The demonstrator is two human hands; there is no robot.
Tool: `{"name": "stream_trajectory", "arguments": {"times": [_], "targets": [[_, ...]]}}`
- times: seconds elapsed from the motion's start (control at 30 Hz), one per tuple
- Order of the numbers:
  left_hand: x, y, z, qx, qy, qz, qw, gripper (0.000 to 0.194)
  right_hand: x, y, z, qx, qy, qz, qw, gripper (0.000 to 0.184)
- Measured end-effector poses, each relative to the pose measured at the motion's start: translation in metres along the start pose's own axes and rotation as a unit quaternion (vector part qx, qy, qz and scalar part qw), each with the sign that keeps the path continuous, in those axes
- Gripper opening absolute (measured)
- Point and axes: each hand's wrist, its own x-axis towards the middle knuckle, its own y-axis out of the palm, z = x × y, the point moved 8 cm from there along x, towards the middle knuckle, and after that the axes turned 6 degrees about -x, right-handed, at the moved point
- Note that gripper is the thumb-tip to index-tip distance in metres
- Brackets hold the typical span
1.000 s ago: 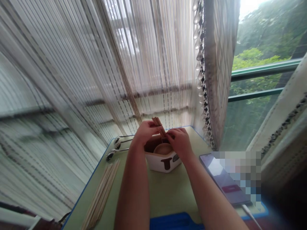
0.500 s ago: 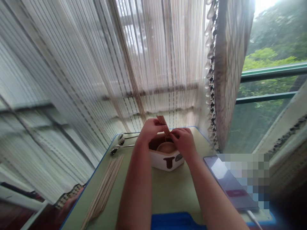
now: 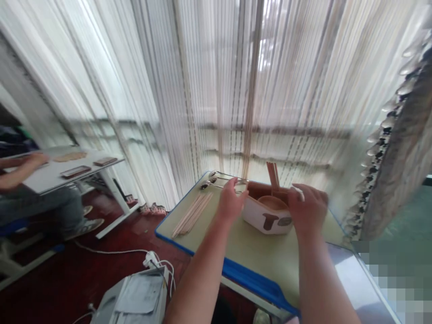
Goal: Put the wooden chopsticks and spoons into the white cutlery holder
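On the small table (image 3: 259, 252) stands a white box (image 3: 256, 218) with brown markings and a brown inside. A rounded brown piece (image 3: 272, 203) shows inside it, and a bundle of reddish-brown chopsticks (image 3: 272, 175) stands tilted at its back. My left hand (image 3: 232, 200) is by the box's left side, thumb and fingers apart, near metal spoons (image 3: 218, 182) whose handles run behind it. My right hand (image 3: 310, 207), blurred, is at the box's right end, its fingers closed around a small white thing (image 3: 298, 192). Pale wooden sticks (image 3: 192, 215) lie in a bundle at the left.
A phone-like device (image 3: 357, 274) lies at the right, partly pixelated. Sheer curtains (image 3: 216, 90) hang behind the table. At the far left a person's hand (image 3: 37, 159) rests over another table (image 3: 97, 171). A cable (image 3: 114, 252) and a box with papers (image 3: 138, 292) are below left.
My view has swung left. My left hand has let go of the chopsticks, which now stand in the box, and moved to its left side. My right hand has moved to the box's right end.
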Motion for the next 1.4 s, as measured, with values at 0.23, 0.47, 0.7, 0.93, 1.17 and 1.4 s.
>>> {"name": "stream_trajectory", "arguments": {"times": [0.23, 0.47, 0.7, 0.93, 1.17, 1.4], "targets": [[-0.054, -0.072, 0.08, 0.224, -0.047, 0.046, 0.972, 0.029, -0.081, -0.002, 0.066, 0.165, 0.029, 0.056, 0.984, 0.018], [-0.069, -0.068, 0.094, 0.248, -0.042, 0.134, 0.959, 0.026, -0.19, 0.067, 0.139, 0.117, -0.157, 0.432, 0.88, 0.045], [-0.073, -0.064, 0.094, 0.26, -0.052, 0.181, 0.947, 0.025, -0.203, 0.062, 0.143, 0.07, -0.181, 0.498, 0.845, 0.039], [-0.077, -0.061, 0.089, 0.239, -0.047, 0.189, 0.951, 0.021, -0.209, 0.021, 0.126, 0.097, -0.104, 0.467, 0.873, 0.037], [-0.077, -0.07, 0.092, 0.149, -0.057, 0.145, 0.977, 0.015, -0.198, 0.018, 0.1, 0.148, 0.038, 0.453, 0.878, 0.037], [-0.072, -0.092, 0.109, 0.026, -0.118, 0.071, 0.99, 0.025, -0.2, 0.019, 0.101, 0.156, 0.035, 0.449, 0.879, 0.036]]}}
